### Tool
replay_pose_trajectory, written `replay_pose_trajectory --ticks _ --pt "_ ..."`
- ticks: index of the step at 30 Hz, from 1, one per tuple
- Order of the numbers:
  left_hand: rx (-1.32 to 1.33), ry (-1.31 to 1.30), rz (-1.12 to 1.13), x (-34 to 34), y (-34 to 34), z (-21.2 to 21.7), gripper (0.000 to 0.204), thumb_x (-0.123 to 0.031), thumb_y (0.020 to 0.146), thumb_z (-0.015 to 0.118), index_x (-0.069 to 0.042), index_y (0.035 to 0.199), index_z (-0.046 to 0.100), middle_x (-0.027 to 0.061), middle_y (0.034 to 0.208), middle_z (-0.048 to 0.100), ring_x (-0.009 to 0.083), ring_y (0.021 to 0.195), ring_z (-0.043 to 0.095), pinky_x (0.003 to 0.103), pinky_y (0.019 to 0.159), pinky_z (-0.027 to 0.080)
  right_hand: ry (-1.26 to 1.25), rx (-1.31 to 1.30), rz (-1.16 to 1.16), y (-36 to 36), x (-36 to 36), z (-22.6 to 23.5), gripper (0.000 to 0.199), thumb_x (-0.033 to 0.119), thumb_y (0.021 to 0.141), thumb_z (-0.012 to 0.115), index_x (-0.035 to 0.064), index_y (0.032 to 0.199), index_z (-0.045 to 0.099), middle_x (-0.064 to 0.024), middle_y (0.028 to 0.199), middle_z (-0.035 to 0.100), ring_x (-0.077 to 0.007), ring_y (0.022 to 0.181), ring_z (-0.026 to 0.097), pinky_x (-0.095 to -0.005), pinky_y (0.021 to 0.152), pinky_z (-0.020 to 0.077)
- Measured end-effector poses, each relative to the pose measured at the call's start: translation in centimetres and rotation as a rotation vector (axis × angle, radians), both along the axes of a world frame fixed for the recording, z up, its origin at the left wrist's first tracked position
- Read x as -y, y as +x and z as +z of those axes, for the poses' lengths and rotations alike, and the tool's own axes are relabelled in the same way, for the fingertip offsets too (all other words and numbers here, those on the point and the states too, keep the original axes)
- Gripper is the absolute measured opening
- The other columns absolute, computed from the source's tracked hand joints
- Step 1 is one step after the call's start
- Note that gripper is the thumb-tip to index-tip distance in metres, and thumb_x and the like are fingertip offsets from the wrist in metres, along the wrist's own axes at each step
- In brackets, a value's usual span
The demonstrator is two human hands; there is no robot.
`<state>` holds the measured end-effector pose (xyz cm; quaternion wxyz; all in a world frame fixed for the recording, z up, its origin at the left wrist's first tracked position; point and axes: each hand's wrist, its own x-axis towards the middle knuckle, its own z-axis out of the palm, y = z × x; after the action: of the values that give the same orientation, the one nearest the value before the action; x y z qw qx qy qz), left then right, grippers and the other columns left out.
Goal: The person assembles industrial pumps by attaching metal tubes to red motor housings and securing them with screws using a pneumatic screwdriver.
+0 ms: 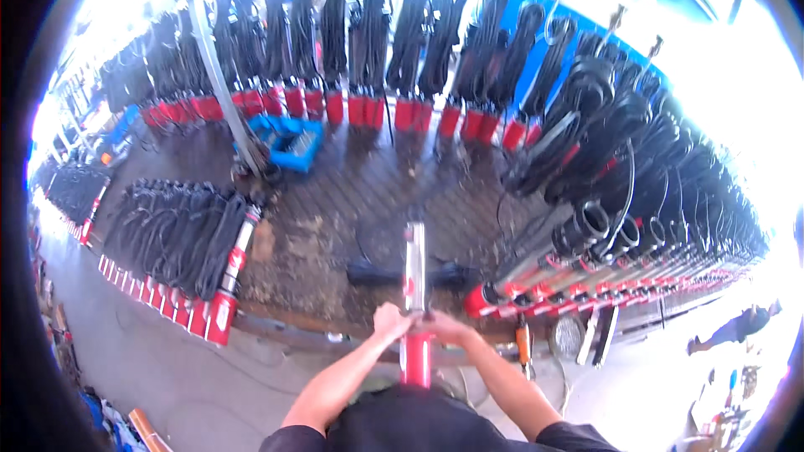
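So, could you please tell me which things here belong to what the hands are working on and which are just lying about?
In hand:
- left hand and right hand, both gripping the long pump
- long pump, silver tube with red base, held upright

Lying about:
- rows of red-based pumps with black cable coils
- blue crate
- wet wooden floor

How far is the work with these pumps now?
Done, it seems: many pumps with coiled black cables stand in rows at the back, on the right and on the left. In hand: the left hand and the right hand grip one red and silver pump, held upright over the wet floor. Left: this pump is not in any row yet.
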<state>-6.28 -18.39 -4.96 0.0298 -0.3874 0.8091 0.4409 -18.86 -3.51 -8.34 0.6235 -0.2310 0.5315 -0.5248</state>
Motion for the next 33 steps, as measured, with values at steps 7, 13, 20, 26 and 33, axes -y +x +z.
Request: replay_pose_trajectory --ticks 7,13,20,26,33 --pt "-0.353 -0.091 0.221 -6.2 1.0 -1.8 0.039 -0.034 0.084 0.072 0.005 0.086 0.070 0.0217 0.069 0.067 0.0413 0.069 0.068 0.050 0.067 0.052 0.117 -0.289 -0.153 -0.3 -2.2 -1.4 0.040 0.034 0.103 0.058 -0.0008 0.123 0.056 -0.0059 0.111 0.064 -0.0118 0.098 0.061 -0.0303 0.087 0.0526" --pt "-0.262 -0.599 0.047 -11.4 0.5 -2.1 0.071 -0.028 0.083 0.071 0.016 0.133 0.046 0.0328 0.126 0.057 0.0458 0.124 0.052 0.050 0.106 0.039 0.160 -0.931 -0.024 -1.1 -2.1 -3.8 0.045 0.033 0.098 0.063 -0.0052 0.122 0.058 -0.0209 0.112 0.068 -0.0294 0.102 0.067 -0.0393 0.089 0.0526" --pt "0.410 -1.055 -0.545 -11.4 0.0 1.8 0.053 -0.024 0.097 0.046 0.011 0.136 0.053 0.0365 0.135 0.054 0.0580 0.118 0.055 0.071 0.098 0.038 0.228 -0.231 -0.258 0.0 -2.3 -1.0 0.051 0.038 0.092 0.073 -0.0040 0.120 0.063 -0.0093 0.104 0.071 -0.0116 0.089 0.063 -0.0301 0.080 0.0533" --pt "0.377 -1.042 -0.546 -10.9 -0.7 2.2 0.057 -0.032 0.092 0.057 0.009 0.132 0.056 0.0325 0.131 0.059 0.0557 0.117 0.056 0.067 0.097 0.041 0.037 -0.710 -0.160 -0.2 -1.6 -1.5 0.043 0.030 0.095 0.067 -0.0049 0.120 0.063 -0.0153 0.102 0.072 -0.0188 0.091 0.068 -0.0349 0.081 0.0540" --pt "-0.241 0.822 0.090 0.1 1.0 -1.6 0.025 -0.017 0.084 0.079 -0.003 0.104 0.073 0.0085 0.085 0.074 0.0206 0.067 0.071 0.034 0.059 0.058 0.017 -0.753 -0.034 -0.3 -1.4 -1.2 0.046 0.038 0.095 0.062 -0.0016 0.118 0.063 -0.0198 0.110 0.069 -0.0290 0.096 0.068 -0.0417 0.084 0.0529"
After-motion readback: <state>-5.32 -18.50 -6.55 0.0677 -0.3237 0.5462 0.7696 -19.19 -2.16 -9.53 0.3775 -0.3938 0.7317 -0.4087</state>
